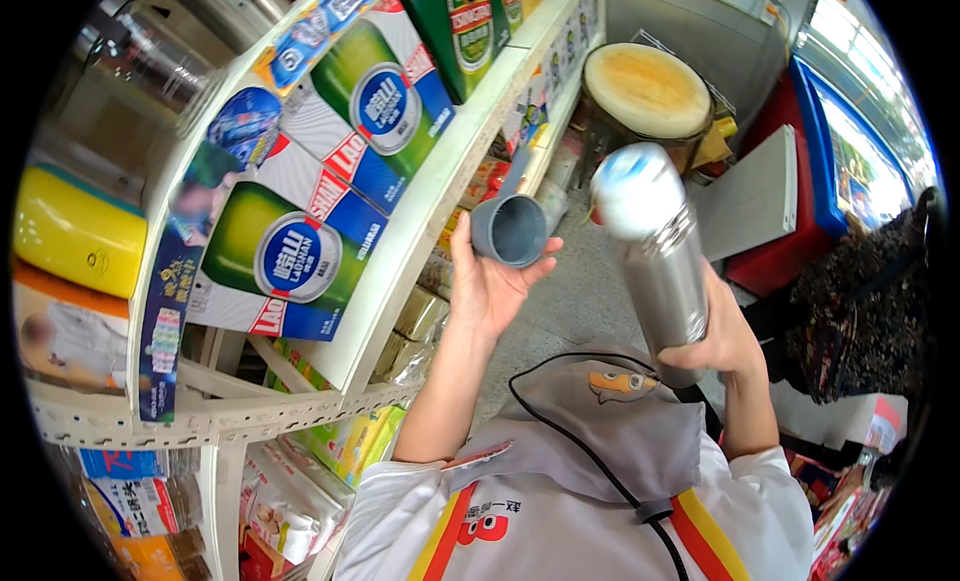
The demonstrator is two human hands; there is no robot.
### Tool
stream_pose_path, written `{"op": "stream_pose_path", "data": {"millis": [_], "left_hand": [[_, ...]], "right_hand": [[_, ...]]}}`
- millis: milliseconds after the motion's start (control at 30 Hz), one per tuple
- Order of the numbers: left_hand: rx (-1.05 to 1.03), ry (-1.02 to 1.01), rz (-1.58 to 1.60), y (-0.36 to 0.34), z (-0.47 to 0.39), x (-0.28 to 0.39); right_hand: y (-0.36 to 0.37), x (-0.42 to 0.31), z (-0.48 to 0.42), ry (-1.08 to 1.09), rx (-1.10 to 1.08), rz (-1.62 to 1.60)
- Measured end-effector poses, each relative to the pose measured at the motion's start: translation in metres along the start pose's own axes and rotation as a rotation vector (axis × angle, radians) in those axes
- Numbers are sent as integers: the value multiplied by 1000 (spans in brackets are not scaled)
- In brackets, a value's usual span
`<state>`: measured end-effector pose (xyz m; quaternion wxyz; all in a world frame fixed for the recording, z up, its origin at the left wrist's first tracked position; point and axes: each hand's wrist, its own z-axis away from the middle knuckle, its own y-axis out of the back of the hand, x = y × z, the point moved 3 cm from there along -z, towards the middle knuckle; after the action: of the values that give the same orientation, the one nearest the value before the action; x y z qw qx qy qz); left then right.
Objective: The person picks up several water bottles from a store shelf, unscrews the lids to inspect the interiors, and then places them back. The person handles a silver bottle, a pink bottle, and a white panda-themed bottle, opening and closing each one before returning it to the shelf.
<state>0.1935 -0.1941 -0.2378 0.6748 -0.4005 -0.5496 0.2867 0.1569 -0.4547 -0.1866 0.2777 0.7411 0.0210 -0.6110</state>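
In my left hand (495,281) is a dark grey plastic cup (510,232), tilted so that its hollow inside faces me. A grey strip sticks up from behind its rim. The fingers and thumb are around its lower side. My right hand (720,326) grips the lower part of a stainless steel vacuum flask (660,273), which leans a little to the left. The flask's upper end (637,187) is white with some blue and blurred, so its form cannot be told. Cup and flask are apart, held above the floor in front of my chest.
On the left stands a white metal shelf (390,303) with Laoshan beer cartons (277,251) and a green Tsingtao carton (461,33). Snack packets (289,506) fill the lower shelves. Ahead is a round wooden block (649,89). A red and blue chest freezer (817,153) stands to the right.
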Motion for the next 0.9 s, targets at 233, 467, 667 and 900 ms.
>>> {"op": "stream_pose_path", "data": {"millis": [233,467,667,900], "left_hand": [[48,-132,-409,-37,5,3],[130,-259,-310,-51,-6,7],[107,-195,94,-59,-5,37],[30,-147,-90,-71,-3,19]], "right_hand": [[-17,-18,2,-103,-93,348],[-20,-27,0,-113,27,495],[-3,-26,16,-183,-61,181],[-5,-39,13,-86,-70,136]]}}
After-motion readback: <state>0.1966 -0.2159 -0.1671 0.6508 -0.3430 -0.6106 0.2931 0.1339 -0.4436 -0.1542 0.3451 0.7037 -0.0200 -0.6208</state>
